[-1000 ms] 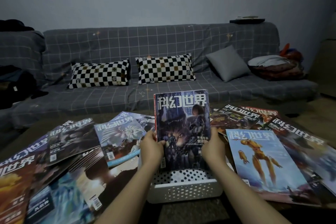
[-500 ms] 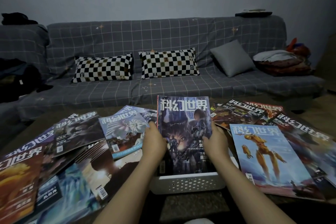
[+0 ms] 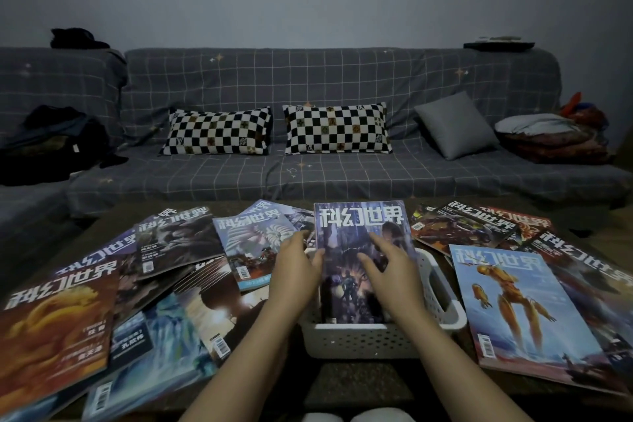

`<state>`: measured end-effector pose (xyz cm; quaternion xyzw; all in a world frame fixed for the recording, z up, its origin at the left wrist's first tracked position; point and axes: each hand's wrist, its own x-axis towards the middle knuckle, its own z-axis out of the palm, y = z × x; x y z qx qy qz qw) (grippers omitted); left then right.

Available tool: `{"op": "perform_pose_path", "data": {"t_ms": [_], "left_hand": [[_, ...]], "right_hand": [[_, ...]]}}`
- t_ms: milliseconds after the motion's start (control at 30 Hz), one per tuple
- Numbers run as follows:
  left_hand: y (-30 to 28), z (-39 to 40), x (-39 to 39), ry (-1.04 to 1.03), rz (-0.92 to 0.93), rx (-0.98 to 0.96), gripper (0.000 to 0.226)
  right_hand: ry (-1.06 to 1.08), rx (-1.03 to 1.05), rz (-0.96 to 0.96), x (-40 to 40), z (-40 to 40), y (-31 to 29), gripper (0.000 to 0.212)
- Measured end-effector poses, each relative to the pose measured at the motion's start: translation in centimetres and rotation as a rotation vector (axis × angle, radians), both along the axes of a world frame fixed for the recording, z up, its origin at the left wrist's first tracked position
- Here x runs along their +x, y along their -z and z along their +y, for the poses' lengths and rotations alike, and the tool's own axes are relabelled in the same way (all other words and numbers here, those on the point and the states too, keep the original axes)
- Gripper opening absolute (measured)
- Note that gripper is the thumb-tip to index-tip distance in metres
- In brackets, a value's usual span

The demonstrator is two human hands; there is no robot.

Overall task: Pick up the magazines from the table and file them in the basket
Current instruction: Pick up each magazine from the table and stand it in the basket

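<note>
White basket (image 3: 373, 341) holds upright magazine (image 3: 356, 257), left hand (image 3: 296, 272) gripping its 9 o'clock edge, right hand (image 3: 394, 265) fingers spread flat on cover.

Glossy paper magazines (image 3: 524, 305) surround a matt white perforated plastic basket (image 3: 370, 339); the sofa (image 3: 342, 79) wears checked cloth.

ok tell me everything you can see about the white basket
The white basket looks like moulded plastic, its walls perforated with small holes and a cut-out handle slot on its right side. It sits upright on the table's near edge, between spreads of magazines. One dark-covered magazine stands in it, leaning back. The left hand rests at the magazine's left edge over the basket's rim; the right hand lies spread on its cover. Its floor is hidden.
</note>
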<state>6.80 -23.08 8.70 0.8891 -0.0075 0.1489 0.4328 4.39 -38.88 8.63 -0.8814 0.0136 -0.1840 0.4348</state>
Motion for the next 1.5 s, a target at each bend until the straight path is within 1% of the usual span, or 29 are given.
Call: {"op": "perform_pose_path", "data": {"t_ms": [100, 200, 300, 500, 633, 700, 767, 833, 900, 1000, 1033, 1100, 1133, 1233, 1300, 1433, 1500], "left_hand": [[-0.2, 2.9, -0.9, -0.053, -0.058, -0.036, 0.038], [-0.5, 6.5, -1.5, -0.091, -0.052, -0.065, 0.033], [-0.3, 10.5, -1.4, -0.172, -0.049, -0.040, 0.029], [1.5, 18.2, 0.1, -0.354, 0.037, 0.097, 0.034], [3.4, 21.6, 1.8, -0.498, 0.155, 0.242, 0.038], [4.4, 23.0, 2.7, -0.536, 0.209, 0.272, 0.041], [5.6, 24.5, 3.8, -0.553, 0.248, 0.257, 0.044], [6.5, 25.7, 5.0, -0.540, 0.251, 0.173, 0.042], [7.0, 26.4, 6.2, -0.562, 0.210, 0.044, 0.040], [7.0, 27.4, 7.7, -0.683, 0.236, -0.270, 0.043], [7.0, 27.7, 8.1, -0.690, 0.259, -0.345, 0.038], [6.9, 28.2, 8.6, -0.670, 0.291, -0.461, 0.018], [6.8, 28.2, 8.6, -0.661, 0.291, -0.524, 0.015], [6.2, 27.4, 7.6, -0.632, 0.241, -0.688, 0.026], [5.7, 27.1, 6.3, -0.605, 0.197, -0.769, 0.030], [4.6, 27.5, 2.1, -0.588, 0.056, -0.866, 0.024], [3.8, 27.6, -0.5, -0.536, 0.021, -0.915, 0.021]], "right_hand": [[-0.142, 0.038, -0.034, -0.3, 4.0, -0.5, 0.045], [-0.267, 0.069, -0.050, 0.2, 8.2, -0.9, 0.040], [-0.335, 0.039, -0.065, 1.7, 12.7, -0.9, 0.039], [-0.398, 0.033, 0.002, 5.2, 20.6, 1.2, 0.038], [-0.383, 0.022, 0.087, 7.6, 23.9, 3.7, 0.038], [-0.371, 0.012, 0.117, 8.9, 25.1, 4.9, 0.039], [-0.368, -0.004, 0.137, 10.2, 26.0, 5.8, 0.042], [-0.386, -0.032, 0.159, 11.4, 26.7, 6.5, 0.045], [-0.388, -0.069, 0.191, 12.4, 27.2, 7.2, 0.049], [-0.373, -0.117, 0.210, 13.1, 27.5, 8.2, 0.050], [-0.367, -0.118, 0.208, 13.2, 27.5, 8.5, 0.050], [-0.361, -0.125, 0.197, 13.2, 27.7, 8.8, 0.049], [-0.361, -0.127, 0.195, 13.1, 27.7, 8.8, 0.049], [-0.368, -0.118, 0.211, 12.7, 27.7, 8.5, 0.051], [-0.374, -0.118, 0.233, 12.1, 27.6, 8.0, 0.052], [-0.400, -0.102, 0.268, 10.3, 27.2, 6.7, 0.051], [-0.411, -0.057, 0.300, 9.0, 26.9, 5.6, 0.056]]}}
